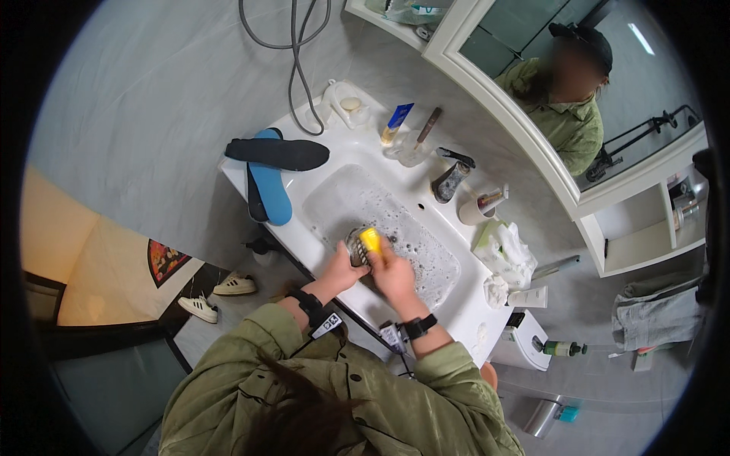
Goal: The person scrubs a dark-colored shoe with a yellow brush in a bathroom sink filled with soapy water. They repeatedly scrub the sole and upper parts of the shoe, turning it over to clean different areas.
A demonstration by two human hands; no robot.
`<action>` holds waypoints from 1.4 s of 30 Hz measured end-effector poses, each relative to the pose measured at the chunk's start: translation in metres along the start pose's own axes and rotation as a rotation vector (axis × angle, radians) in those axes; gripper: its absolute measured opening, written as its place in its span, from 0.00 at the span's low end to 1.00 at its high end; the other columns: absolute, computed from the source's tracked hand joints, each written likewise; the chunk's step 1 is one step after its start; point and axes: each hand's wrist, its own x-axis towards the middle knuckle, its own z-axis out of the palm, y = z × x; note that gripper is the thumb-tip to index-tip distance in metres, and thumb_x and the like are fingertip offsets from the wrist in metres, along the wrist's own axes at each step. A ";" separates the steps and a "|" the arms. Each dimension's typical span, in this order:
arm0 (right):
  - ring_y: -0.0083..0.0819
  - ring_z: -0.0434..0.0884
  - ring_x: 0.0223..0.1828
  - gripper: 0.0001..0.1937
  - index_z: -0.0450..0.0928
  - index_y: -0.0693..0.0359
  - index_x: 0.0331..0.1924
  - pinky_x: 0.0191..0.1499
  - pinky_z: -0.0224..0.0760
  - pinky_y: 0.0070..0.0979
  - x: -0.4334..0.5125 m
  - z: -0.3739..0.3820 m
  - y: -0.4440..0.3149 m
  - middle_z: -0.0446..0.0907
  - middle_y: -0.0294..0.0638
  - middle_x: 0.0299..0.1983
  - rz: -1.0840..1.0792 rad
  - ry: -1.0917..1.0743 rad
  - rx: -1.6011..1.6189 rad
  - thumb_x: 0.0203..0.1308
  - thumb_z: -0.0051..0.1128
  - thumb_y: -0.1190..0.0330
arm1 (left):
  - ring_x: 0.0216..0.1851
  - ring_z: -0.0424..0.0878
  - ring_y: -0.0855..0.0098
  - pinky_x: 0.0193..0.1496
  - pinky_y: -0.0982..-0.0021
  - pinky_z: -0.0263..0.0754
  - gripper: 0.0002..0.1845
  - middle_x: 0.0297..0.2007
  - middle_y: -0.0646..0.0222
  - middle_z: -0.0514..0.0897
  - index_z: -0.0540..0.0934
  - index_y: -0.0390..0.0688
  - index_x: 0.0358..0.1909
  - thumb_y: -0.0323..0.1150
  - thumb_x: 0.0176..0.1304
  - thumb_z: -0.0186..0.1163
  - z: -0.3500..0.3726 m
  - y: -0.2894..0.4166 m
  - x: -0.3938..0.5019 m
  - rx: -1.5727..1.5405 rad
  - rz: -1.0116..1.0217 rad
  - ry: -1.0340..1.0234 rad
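Note:
In the white washbasin lies soapy water with bubbles. My right hand grips a yellow brush, blurred, over a dark item with a light pattern, which looks like a shoe. My left hand holds that item from the left side, its fingers at the edge. The two hands are close together near the front rim. Black and blue insoles lie crossed on the basin's left corner. The dark faucet stands behind the basin.
Along the back rim stand a soap dish, a blue and yellow tube and a cup. A tissue pack and a white tube lie at the right. A mirror cabinet juts above. White sneakers sit on the floor at left.

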 end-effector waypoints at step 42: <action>0.53 0.84 0.30 0.24 0.75 0.50 0.63 0.34 0.78 0.45 0.016 -0.003 0.005 0.83 0.53 0.27 0.135 0.060 -0.088 0.66 0.56 0.53 | 0.62 0.73 0.53 0.64 0.60 0.68 0.58 0.65 0.47 0.69 0.39 0.50 0.78 0.28 0.54 0.72 -0.018 0.020 -0.004 0.069 0.190 -0.053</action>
